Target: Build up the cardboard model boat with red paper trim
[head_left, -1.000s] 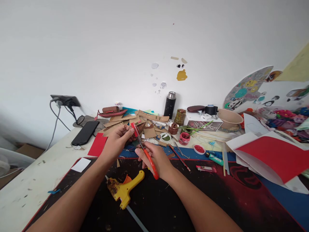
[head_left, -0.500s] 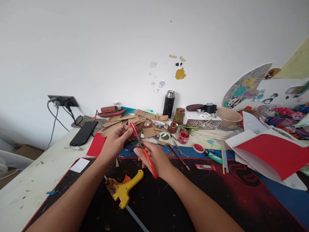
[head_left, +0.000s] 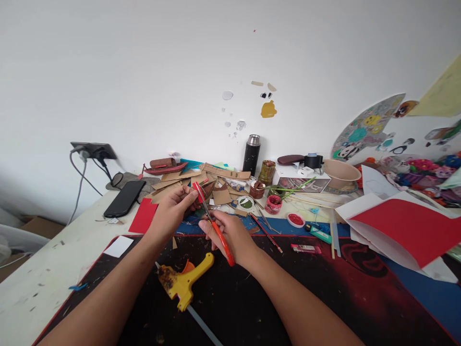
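My left hand [head_left: 172,211] is closed around a small brown cardboard piece with a red paper scrap [head_left: 198,189] at its top. My right hand [head_left: 232,236] grips red-handled scissors [head_left: 220,239], whose blades reach up to the red scrap. Both hands hover over the far edge of a black and red mat [head_left: 252,298]. A yellow glue gun [head_left: 184,280] lies on the mat just below my hands.
A heap of cardboard cutouts [head_left: 219,185], a black phone [head_left: 124,198], a red sheet [head_left: 144,215], a black flask [head_left: 252,154], paint pots [head_left: 273,204], brushes, a bowl [head_left: 342,176] and large red and white paper [head_left: 410,229] crowd the table. A wall socket [head_left: 92,150] hangs at left.
Hands and scissors have stayed nearly still. The view has shifted slightly, so the objects sit a little lower left than before.
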{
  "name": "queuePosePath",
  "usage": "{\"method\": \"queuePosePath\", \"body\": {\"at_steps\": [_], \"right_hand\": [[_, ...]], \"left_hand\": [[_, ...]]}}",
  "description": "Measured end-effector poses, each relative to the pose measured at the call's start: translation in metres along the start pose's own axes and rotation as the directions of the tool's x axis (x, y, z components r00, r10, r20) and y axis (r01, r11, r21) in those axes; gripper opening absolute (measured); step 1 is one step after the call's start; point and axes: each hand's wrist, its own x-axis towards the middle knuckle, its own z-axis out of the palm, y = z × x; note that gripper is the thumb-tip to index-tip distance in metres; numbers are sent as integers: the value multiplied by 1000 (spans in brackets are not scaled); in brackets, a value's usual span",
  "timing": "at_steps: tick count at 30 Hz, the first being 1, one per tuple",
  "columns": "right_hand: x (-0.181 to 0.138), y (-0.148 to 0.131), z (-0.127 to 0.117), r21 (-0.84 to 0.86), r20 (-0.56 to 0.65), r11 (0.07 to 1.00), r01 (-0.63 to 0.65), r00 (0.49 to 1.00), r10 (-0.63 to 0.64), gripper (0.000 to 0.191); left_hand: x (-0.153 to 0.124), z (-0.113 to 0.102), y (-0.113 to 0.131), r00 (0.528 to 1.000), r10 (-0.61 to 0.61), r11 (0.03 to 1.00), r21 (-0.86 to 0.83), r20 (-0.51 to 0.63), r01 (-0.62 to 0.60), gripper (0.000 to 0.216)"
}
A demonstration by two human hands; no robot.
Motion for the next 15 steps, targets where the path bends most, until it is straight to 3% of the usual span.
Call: {"method": "queuePosePath", "body": {"at_steps": [15], "right_hand": [[0,-3,-1,-60,-14,998,-7,1000,6,44]], "left_hand": [[0,2,0,1000,-2,1000,19,0,2,57]]}}
